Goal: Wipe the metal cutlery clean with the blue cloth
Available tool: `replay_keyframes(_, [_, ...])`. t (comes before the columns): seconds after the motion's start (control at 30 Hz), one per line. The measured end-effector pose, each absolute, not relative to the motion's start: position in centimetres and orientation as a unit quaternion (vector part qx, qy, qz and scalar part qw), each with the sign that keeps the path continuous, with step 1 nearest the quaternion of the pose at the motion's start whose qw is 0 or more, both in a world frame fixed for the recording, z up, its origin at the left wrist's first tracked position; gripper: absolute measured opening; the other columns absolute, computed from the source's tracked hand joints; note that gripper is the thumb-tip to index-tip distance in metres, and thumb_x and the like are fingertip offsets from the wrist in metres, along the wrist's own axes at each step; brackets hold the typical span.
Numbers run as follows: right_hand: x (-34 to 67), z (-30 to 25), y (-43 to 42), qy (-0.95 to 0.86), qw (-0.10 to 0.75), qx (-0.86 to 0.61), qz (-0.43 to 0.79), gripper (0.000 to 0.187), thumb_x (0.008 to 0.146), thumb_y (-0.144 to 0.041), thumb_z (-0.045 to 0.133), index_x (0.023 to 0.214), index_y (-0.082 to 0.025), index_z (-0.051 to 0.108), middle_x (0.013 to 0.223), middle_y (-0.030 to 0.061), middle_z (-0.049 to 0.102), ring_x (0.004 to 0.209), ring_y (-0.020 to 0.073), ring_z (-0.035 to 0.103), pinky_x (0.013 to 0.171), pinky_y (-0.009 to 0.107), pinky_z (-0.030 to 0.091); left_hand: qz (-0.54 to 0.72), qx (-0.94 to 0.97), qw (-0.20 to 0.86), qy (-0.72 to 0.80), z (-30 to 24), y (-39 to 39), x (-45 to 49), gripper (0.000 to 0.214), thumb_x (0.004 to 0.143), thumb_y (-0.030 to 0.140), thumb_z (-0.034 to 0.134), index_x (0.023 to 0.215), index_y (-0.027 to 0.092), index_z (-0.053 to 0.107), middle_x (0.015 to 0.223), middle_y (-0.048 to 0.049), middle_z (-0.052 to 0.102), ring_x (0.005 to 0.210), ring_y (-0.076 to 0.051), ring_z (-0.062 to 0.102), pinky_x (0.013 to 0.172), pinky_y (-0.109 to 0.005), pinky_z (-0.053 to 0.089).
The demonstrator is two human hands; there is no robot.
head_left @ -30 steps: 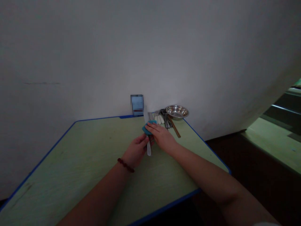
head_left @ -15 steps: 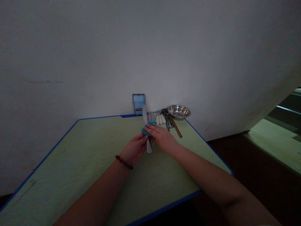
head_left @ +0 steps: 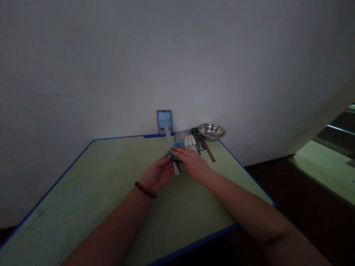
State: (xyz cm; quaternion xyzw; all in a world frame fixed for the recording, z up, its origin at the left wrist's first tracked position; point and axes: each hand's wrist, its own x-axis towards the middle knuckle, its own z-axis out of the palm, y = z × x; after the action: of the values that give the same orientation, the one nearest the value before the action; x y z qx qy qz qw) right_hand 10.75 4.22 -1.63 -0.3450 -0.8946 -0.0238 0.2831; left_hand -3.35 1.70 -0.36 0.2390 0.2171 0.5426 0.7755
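Green tabletop (head_left: 91,192) with blue edging, set against white wall (head_left: 177,55). We note left hand (head_left: 156,174), red bead bracelet (head_left: 145,189) at wrist, closed around pale table knife (head_left: 168,137), tip tilted up toward wall. Right hand (head_left: 191,162) curled narrowly over teal cloth (head_left: 175,152), cloth wrapped on mid-knife, near far table edge. Still lying apart from hands: white-handled cutlery (head_left: 188,140) in bunched row, beside steel bowl (head_left: 211,132) and wooden chopstick (head_left: 207,148).
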Motion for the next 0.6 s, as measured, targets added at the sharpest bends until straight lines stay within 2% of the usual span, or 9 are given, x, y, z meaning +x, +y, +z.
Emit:
replay_keyframes(0.3, [10.6, -1.6, 3.8, -0.896, 0.242, -0.370, -0.031, 0.045, 0.081, -0.012, 0.033, 0.124, -0.024, 0.037, 0.130, -0.0019, 0.039, 0.121, 0.0173, 0.030, 0.096, 0.036, 0.031, 0.550, 0.219, 0.771, 0.234, -0.8, 2.2, -3.6, 0.028, 0.084, 0.011, 0.032, 0.085, 0.010, 0.060, 0.072, -0.0034, 0.066, 0.064, -0.008, 0.060, 0.062, -0.018, 0.046])
replay_keyframes(0.4, [10.7, -1.5, 3.8, -0.892, 0.245, -0.379, -0.033, 0.044, 0.080, -0.012, 0.034, 0.123, -0.024, 0.038, 0.130, -0.0019, 0.039, 0.120, 0.0172, 0.031, 0.096, 0.036, 0.031, 0.538, 0.255, 0.772, 0.222, -1.1, 2.0, -3.3, 0.023, 0.078, 0.006, 0.040, 0.090, 0.013, 0.060, 0.077, -0.0017, 0.065, 0.068, -0.009, 0.059, 0.066, -0.020, 0.046])
replay_keyframes(0.5, [10.8, -1.5, 3.8, -0.890, 0.245, -0.384, -0.032, 0.044, 0.080, -0.012, 0.036, 0.123, -0.024, 0.039, 0.130, -0.0015, 0.039, 0.120, 0.0177, 0.031, 0.095, 0.036, 0.031, 0.527, 0.310, 0.761, 0.215, -1.3, 1.7, -3.1, 0.033, 0.067, -0.003, 0.048, 0.092, 0.015, 0.059, 0.086, -0.0005, 0.064, 0.077, -0.009, 0.058, 0.074, -0.019, 0.044])
replay_keyframes(0.6, [10.9, -1.6, 4.0, -0.888, 0.248, -0.387, -0.028, 0.046, 0.079, -0.011, 0.037, 0.123, -0.024, 0.038, 0.130, -0.0010, 0.039, 0.121, 0.0178, 0.031, 0.095, 0.037, 0.031, 0.521, 0.353, 0.744, 0.224, -1.7, 1.6, -3.1, 0.041, 0.061, -0.006, 0.052, 0.093, 0.019, 0.059, 0.097, 0.0006, 0.062, 0.089, -0.010, 0.055, 0.078, -0.019, 0.042])
